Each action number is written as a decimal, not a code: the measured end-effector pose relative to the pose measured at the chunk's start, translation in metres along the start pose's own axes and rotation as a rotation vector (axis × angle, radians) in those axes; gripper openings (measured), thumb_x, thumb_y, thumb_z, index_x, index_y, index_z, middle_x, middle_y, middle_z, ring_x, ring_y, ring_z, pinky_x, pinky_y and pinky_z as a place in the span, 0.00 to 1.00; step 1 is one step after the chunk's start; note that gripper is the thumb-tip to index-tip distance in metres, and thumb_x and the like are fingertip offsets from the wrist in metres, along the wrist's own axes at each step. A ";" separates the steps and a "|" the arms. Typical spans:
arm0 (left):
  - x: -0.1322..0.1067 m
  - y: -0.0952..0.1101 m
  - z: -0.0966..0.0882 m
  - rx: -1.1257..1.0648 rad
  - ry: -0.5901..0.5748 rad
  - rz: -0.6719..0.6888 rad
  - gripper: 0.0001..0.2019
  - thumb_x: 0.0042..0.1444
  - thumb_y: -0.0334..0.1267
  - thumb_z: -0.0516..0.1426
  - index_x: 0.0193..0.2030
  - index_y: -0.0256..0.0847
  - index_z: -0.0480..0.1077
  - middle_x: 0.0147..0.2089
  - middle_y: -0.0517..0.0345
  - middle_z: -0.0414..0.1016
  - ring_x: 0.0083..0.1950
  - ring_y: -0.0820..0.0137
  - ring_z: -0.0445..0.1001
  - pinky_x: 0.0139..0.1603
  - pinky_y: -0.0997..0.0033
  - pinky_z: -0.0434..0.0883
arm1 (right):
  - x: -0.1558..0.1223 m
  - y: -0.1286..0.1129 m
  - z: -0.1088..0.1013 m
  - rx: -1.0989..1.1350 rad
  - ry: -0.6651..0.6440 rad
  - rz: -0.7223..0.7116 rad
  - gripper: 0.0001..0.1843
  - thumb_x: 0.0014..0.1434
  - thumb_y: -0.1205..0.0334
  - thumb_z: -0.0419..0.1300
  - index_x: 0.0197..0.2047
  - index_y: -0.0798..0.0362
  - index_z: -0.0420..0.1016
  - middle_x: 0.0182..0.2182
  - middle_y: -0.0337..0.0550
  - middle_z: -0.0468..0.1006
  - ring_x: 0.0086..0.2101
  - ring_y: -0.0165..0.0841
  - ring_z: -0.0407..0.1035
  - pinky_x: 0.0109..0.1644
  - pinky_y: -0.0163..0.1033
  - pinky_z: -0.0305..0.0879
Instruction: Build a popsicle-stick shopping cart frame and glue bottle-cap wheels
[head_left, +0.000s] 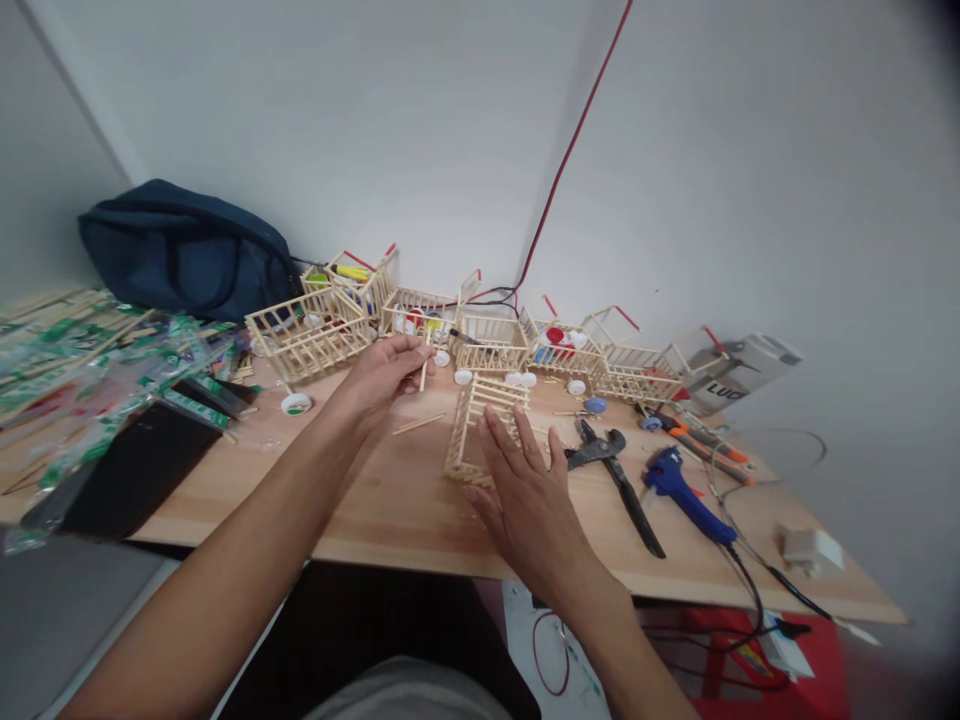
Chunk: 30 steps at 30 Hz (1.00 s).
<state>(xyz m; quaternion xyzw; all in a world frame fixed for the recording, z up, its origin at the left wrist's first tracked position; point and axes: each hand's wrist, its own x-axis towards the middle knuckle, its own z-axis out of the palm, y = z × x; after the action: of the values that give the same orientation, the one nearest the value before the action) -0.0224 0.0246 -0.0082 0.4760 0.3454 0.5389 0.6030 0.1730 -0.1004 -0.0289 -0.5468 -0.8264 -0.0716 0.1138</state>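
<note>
Between the thumb and fingers of my left hand [394, 368] is a short wooden stick [424, 368], held upright above the table. My right hand [525, 475] lies with fingers spread over a small slatted frame of wooden sticks [466, 430], covering its right part; whether the palm presses on it I cannot tell. Two loose sticks [418, 424] rest on the wood left of that frame. Behind my hands stands a row of small stick-built carts, among them a large one [307, 335] at the left and one in the middle [491, 343]. White bottle caps [463, 377] lie near them.
Black-handled pliers [619, 485], a blue glue gun [690, 495] and orange-handled pliers [709, 450] lie at the right with cables. A white box [742, 372] stands behind them. Plastic-wrapped sticks [97, 370], a black box [142, 470] and a blue bag [187, 250] occupy the left.
</note>
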 end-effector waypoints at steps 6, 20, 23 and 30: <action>0.000 0.000 -0.001 0.001 -0.013 0.012 0.15 0.45 0.43 0.67 0.29 0.34 0.70 0.25 0.59 0.71 0.21 0.80 0.59 0.21 0.79 0.56 | 0.003 0.002 -0.001 0.009 0.008 0.026 0.35 0.66 0.55 0.49 0.72 0.55 0.47 0.71 0.48 0.49 0.69 0.51 0.37 0.66 0.70 0.38; 0.000 0.000 0.000 0.006 0.000 0.017 0.13 0.46 0.42 0.67 0.29 0.34 0.71 0.25 0.59 0.71 0.22 0.80 0.60 0.22 0.80 0.57 | 0.011 0.009 -0.003 -0.011 0.033 0.058 0.33 0.68 0.52 0.45 0.71 0.57 0.50 0.70 0.50 0.51 0.70 0.50 0.36 0.67 0.68 0.39; 0.000 0.001 0.000 -0.005 0.013 0.018 0.13 0.46 0.41 0.66 0.29 0.34 0.71 0.25 0.59 0.71 0.21 0.80 0.60 0.22 0.80 0.57 | 0.015 0.013 -0.002 -0.013 0.013 0.068 0.33 0.68 0.52 0.46 0.71 0.58 0.50 0.70 0.50 0.51 0.70 0.50 0.36 0.67 0.67 0.38; -0.001 0.003 0.000 -0.016 0.015 0.015 0.12 0.46 0.39 0.67 0.28 0.34 0.71 0.25 0.58 0.72 0.21 0.80 0.60 0.21 0.80 0.57 | 0.015 0.016 0.004 0.002 0.045 0.075 0.33 0.68 0.51 0.45 0.72 0.55 0.47 0.70 0.49 0.52 0.70 0.49 0.37 0.67 0.67 0.37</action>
<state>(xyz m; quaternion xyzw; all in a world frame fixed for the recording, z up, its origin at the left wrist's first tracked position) -0.0235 0.0240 -0.0055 0.4698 0.3420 0.5498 0.6000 0.1822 -0.0801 -0.0289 -0.5755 -0.8027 -0.0788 0.1352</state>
